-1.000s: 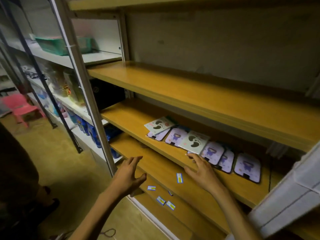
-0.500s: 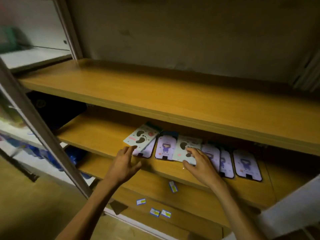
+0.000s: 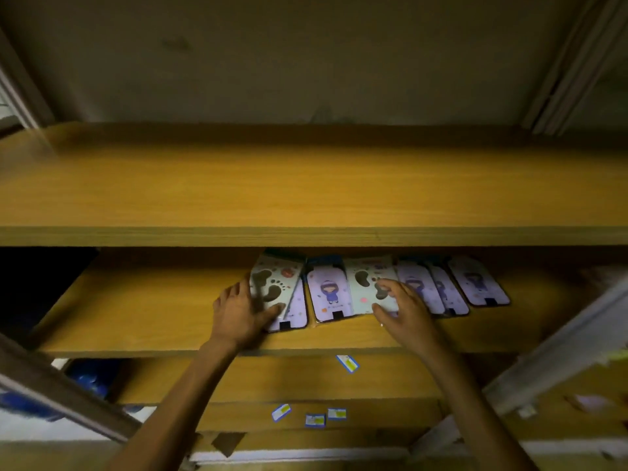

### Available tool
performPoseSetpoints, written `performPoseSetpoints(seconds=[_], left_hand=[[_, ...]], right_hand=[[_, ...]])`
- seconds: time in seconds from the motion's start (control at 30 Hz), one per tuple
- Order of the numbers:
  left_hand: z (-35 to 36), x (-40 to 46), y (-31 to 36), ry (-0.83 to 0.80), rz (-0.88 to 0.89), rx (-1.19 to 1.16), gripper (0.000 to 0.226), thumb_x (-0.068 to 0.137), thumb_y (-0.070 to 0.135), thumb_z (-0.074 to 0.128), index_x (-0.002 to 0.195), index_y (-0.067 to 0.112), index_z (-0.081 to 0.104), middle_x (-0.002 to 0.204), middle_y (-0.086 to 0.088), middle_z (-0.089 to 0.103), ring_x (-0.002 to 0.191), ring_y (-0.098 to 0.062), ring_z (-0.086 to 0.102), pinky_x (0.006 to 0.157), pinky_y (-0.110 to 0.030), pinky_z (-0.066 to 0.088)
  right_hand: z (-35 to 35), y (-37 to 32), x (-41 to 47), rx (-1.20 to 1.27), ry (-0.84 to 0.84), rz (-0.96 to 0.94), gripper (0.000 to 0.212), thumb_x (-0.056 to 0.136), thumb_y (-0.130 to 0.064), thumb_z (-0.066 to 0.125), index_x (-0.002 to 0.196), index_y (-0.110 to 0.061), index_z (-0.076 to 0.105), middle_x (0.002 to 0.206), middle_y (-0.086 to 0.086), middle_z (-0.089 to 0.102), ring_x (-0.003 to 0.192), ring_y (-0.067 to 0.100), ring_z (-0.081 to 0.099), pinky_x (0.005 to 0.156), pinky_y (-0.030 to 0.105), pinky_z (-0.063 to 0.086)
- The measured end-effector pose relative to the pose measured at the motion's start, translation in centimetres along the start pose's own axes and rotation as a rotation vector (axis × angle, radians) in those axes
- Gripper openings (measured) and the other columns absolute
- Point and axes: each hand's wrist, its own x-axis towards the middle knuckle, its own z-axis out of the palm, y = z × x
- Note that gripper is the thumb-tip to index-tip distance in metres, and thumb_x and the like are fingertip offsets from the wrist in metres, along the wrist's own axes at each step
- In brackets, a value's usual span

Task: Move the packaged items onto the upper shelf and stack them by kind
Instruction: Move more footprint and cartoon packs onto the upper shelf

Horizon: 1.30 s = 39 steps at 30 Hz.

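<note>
A row of flat packaged items lies on the middle wooden shelf (image 3: 136, 307), under the bare upper shelf (image 3: 306, 185). Two are white with dark footprints; the others are purple with a cartoon girl. My left hand (image 3: 243, 312) grips the left footprint package (image 3: 272, 283), thumb over its near edge, fingers along its left side. That package lies over a purple one (image 3: 297, 316). My right hand (image 3: 404, 311) pinches the second footprint package (image 3: 365, 283), fingertips on top, thumb at its near edge. A purple package (image 3: 328, 288) lies between the two; three more (image 3: 477, 280) overlap to the right.
Small blue-and-yellow labels stick to the fronts of the lower shelves (image 3: 347, 363), (image 3: 315, 419). A metal upright (image 3: 68, 402) slants across the lower left, with blue goods (image 3: 90, 379) behind it. A pale upright (image 3: 560, 345) crosses the right side.
The view has swung to face the shelves squarely. My left hand has reached in from the shelf's front onto the left footprint package. My right hand has closed on the second footprint package.
</note>
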Motion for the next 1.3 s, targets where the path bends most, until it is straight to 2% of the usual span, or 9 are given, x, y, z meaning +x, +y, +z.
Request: performPoseSetpoints(seconds=[0.33,0.4,0.5,0.6,0.73,0.87,1.0,1.13,1.3], left_hand=[[-1.4,0.6,-0.1,0.068,0.005,-0.284,0.080,0.065,0.040,0.085,0.126,0.008,0.046,0.125,-0.016,0.048,0.106,-0.038,0.054,0.081,-0.043,0.050],[-1.8,1.2,-0.3,0.036,-0.046,-0.415,0.066,0.070,0.032,0.084,0.122,0.009,0.051,0.120,-0.015,0.056,0.106,-0.036,0.058,0.082,-0.043,0.052],[-2.7,1.2,0.3,-0.099,-0.103,-0.725,0.035,0.083,0.018,0.072,0.113,0.008,0.058,0.099,-0.011,0.068,0.082,-0.033,0.070,0.059,-0.040,0.059],[-3.3,0.5,1.7,-0.134,-0.111,-1.012,0.027,0.089,0.005,0.062,0.114,0.007,0.052,0.098,-0.009,0.066,0.067,-0.031,0.071,0.049,-0.039,0.060],[-3.0,0.2,4.4,-0.130,-0.111,-1.154,0.027,0.088,-0.004,0.059,0.112,0.004,0.048,0.103,-0.011,0.062,0.071,-0.022,0.070,0.049,-0.034,0.060],[-1.7,-0.7,7.1,-0.176,-0.089,-1.200,0.037,0.087,-0.006,0.060,0.120,0.002,0.046,0.109,-0.013,0.062,0.079,-0.025,0.070,0.051,-0.038,0.060],[-0.4,-1.6,8.9,-0.176,-0.072,-1.223,0.042,0.086,-0.006,0.062,0.122,0.010,0.048,0.114,-0.011,0.063,0.080,-0.029,0.073,0.055,-0.041,0.061],[0.5,-2.3,9.9,-0.167,-0.104,-1.207,0.047,0.086,-0.002,0.063,0.127,0.016,0.046,0.119,-0.010,0.061,0.094,-0.033,0.070,0.057,-0.040,0.061],[1.1,-3.7,10.9,-0.086,-0.112,-1.169,0.043,0.087,-0.003,0.061,0.124,0.015,0.047,0.109,0.008,0.058,0.097,-0.022,0.066,0.058,-0.038,0.061]], right_hand=[[0.3,-1.2,-1.6,-0.023,0.091,0.034,0.038,0.085,-0.014,0.066,0.122,-0.015,0.057,0.115,0.001,0.060,0.107,0.011,0.051,0.086,0.024,0.039],[0.2,-1.3,-1.9,-0.031,0.096,0.051,0.039,0.084,-0.012,0.066,0.122,-0.015,0.058,0.116,0.000,0.059,0.106,0.014,0.053,0.085,0.022,0.038],[-0.2,-0.5,-1.9,-0.073,0.076,0.087,0.043,0.084,-0.017,0.067,0.125,-0.016,0.056,0.124,0.003,0.057,0.114,0.021,0.052,0.090,0.026,0.041],[-1.0,0.4,-1.9,-0.107,0.058,0.128,0.049,0.084,-0.024,0.068,0.130,-0.017,0.052,0.129,0.007,0.054,0.119,0.024,0.049,0.095,0.034,0.044],[-2.5,1.6,-1.9,-0.139,0.093,0.148,0.047,0.084,-0.022,0.067,0.129,-0.016,0.053,0.126,0.008,0.055,0.118,0.025,0.050,0.094,0.034,0.043],[-3.7,4.0,-1.5,-0.244,0.118,0.174,0.047,0.083,-0.034,0.066,0.126,-0.018,0.054,0.123,0.008,0.057,0.115,0.030,0.052,0.091,0.039,0.048],[-4.5,5.9,-0.6,-0.292,0.090,0.272,0.067,0.080,-0.050,0.063,0.129,-0.007,0.050,0.127,0.014,0.055,0.120,0.032,0.048,0.092,0.037,0.042],[-4.7,6.7,0.2,-0.352,0.017,0.319,0.091,0.071,-0.072,0.052,0.137,-0.010,0.041,0.137,0.011,0.048,0.125,0.029,0.040,0.099,0.037,0.037],[-4.5,7.3,0.7,-0.327,0.038,0.290,0.086,0.075,-0.062,0.065,0.139,-0.012,0.037,0.140,0.011,0.045,0.128,0.030,0.037,0.101,0.038,0.034]])
